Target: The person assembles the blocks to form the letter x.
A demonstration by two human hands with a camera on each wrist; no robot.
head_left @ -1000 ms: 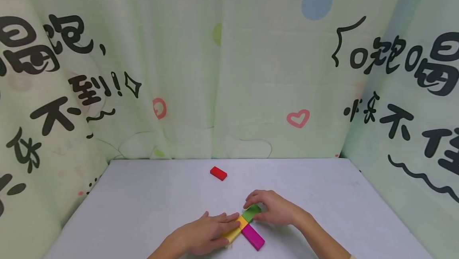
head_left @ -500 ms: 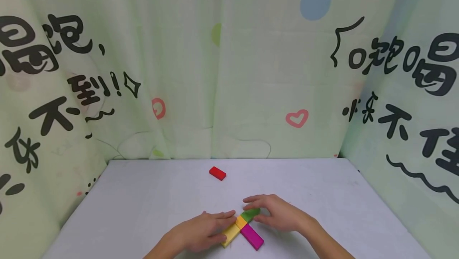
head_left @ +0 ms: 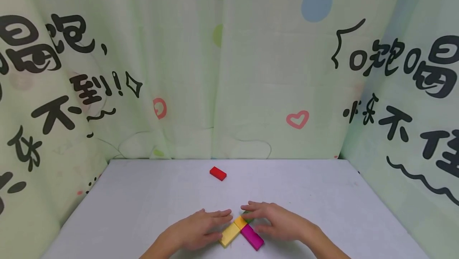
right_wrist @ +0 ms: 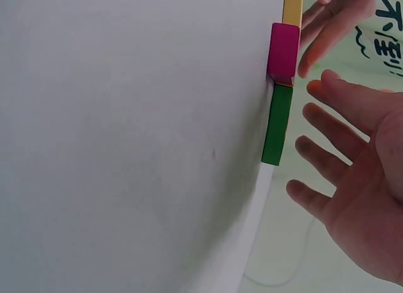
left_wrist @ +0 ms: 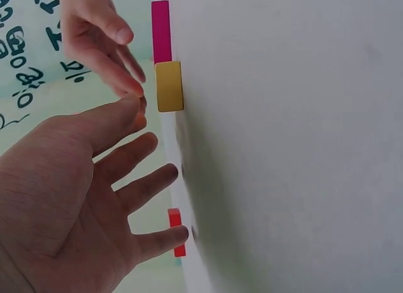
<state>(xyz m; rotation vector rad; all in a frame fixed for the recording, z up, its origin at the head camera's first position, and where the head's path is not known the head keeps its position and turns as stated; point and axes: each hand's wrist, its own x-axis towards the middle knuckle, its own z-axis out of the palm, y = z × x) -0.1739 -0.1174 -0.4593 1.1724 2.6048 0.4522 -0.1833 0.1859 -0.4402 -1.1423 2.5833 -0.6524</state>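
Observation:
Several coloured blocks meet on the table in front of me: a pale yellow block (head_left: pixel 230 234), a small orange-yellow block (head_left: pixel 240 222), a magenta block (head_left: pixel 252 238) and a green block (right_wrist: pixel 277 124). My left hand (head_left: pixel 196 229) is beside the pale yellow block with its fingers extended. Its thumb tip overlaps that block's near end in the head view; contact is unclear. My right hand (head_left: pixel 279 221) hovers at the green block, fingers extended and partly covering it in the head view. Neither hand grips anything; both palms show in the wrist views, including the left palm (left_wrist: pixel 82 179).
A red block (head_left: pixel 218 173) lies alone toward the back of the white table (head_left: pixel 161 191). A pale green curtain (head_left: pixel 251 71) with black lettering stands behind the table and along both sides.
My left hand has drawn left off the yellow blocks, which now show more. The right hand's fingers have loosened from the green block, and the hand has come slightly nearer, covering more of it.

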